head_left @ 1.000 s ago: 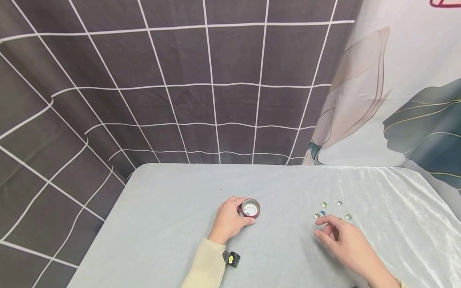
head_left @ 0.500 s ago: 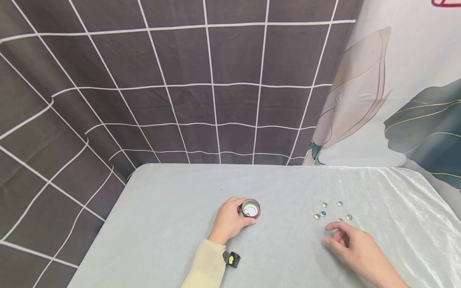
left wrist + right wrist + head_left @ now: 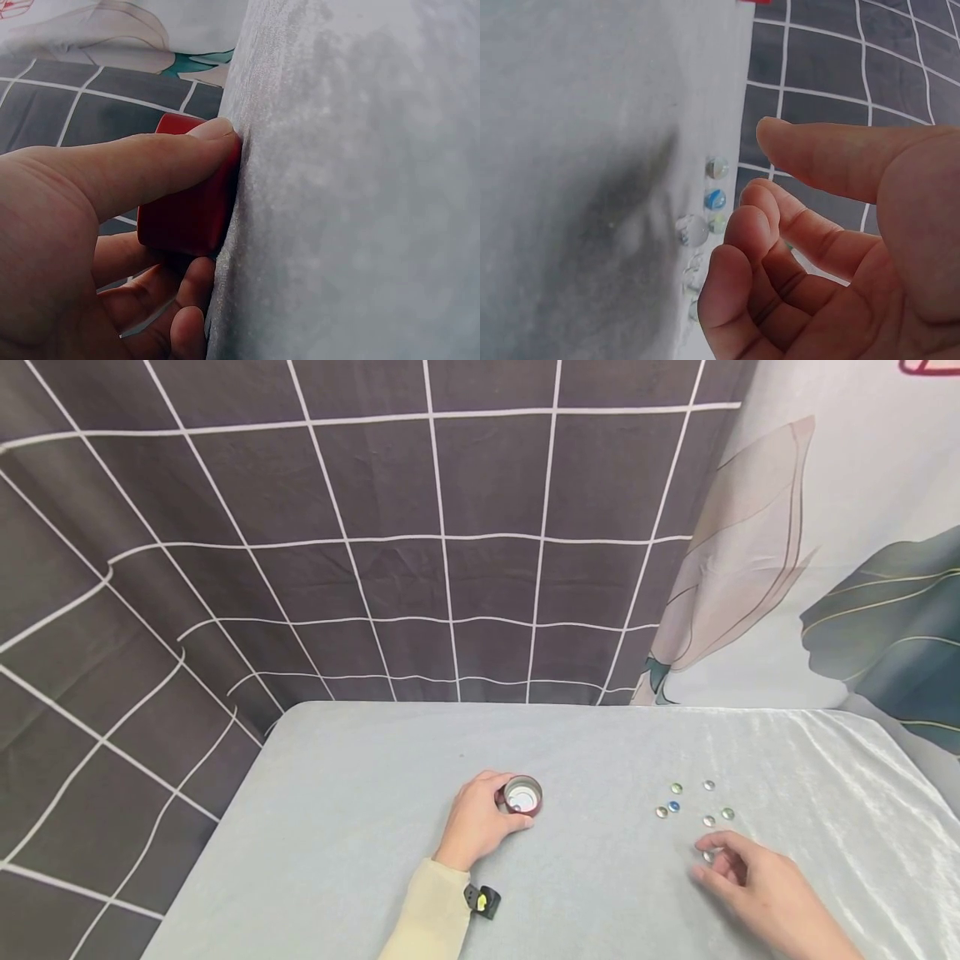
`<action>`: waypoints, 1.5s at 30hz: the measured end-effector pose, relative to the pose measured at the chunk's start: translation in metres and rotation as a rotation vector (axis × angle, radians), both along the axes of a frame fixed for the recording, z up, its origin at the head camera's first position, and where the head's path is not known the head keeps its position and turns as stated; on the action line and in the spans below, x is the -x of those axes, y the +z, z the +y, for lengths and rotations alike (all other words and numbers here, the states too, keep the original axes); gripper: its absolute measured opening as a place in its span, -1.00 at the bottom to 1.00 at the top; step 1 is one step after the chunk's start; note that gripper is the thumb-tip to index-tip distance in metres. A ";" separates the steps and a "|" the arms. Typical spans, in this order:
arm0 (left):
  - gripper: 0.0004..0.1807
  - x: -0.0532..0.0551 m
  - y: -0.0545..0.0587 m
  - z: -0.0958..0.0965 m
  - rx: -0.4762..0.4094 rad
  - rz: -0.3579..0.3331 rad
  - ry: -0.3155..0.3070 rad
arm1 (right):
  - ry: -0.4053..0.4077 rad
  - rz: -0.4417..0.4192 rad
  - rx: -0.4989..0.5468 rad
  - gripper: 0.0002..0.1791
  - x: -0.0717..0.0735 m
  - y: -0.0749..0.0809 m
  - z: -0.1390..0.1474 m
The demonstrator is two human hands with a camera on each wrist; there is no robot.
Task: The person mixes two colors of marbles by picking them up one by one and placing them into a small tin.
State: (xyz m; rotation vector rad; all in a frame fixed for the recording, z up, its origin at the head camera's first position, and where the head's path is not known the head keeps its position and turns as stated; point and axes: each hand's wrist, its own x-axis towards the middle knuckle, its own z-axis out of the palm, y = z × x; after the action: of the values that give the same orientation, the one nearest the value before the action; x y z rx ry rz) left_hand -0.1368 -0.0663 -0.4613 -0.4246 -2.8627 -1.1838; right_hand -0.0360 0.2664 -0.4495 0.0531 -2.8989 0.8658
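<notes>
My left hand [image 3: 476,818] grips a small round red tin [image 3: 187,202], thumb on one side and fingers around the other, at the middle of the table. The tin's top faces up in the head view, and a small marble [image 3: 516,808] lies inside by the wall. At the right, my right hand [image 3: 757,881] hovers low with loosely bent fingers, thumb apart from the fingertips. A clear marble [image 3: 692,230] sits on the cloth just past those fingertips; in the head view it shows between thumb and index finger. Beyond lie a blue marble [image 3: 674,807] and a green marble [image 3: 677,788].
Several other glass marbles, such as the clear marble [image 3: 708,785] and the greenish marble [image 3: 727,814], are scattered loosely there. A pale velvety cloth [image 3: 337,793] covers the table. Dark gridded curtain [image 3: 487,577] hangs behind, with a leaf-patterned curtain [image 3: 765,568] at right.
My right hand has moved right and toward me, uncovering marbles it had hidden. The left hand and the tin have stayed in place.
</notes>
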 end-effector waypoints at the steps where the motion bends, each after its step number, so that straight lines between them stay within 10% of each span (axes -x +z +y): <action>1: -0.43 0.000 0.000 0.000 -0.001 -0.001 0.000 | 0.000 0.008 0.000 -0.76 -0.001 -0.001 0.001; 12: -0.44 0.000 -0.001 0.000 -0.007 -0.008 0.003 | 0.002 0.088 0.026 -0.75 -0.003 -0.008 0.012; 30: -0.43 -0.001 0.001 0.000 -0.005 -0.001 0.003 | -0.030 -0.155 -0.077 -0.73 0.007 -0.005 0.021; 45: -0.43 0.000 0.000 0.000 -0.002 -0.004 0.005 | -0.039 -0.154 -0.078 -0.73 0.013 -0.007 0.022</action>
State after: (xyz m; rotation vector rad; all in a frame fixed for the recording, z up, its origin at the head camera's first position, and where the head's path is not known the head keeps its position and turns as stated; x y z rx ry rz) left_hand -0.1365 -0.0660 -0.4618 -0.4161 -2.8635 -1.1881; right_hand -0.0494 0.2888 -0.4570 -0.0657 -3.0648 0.7828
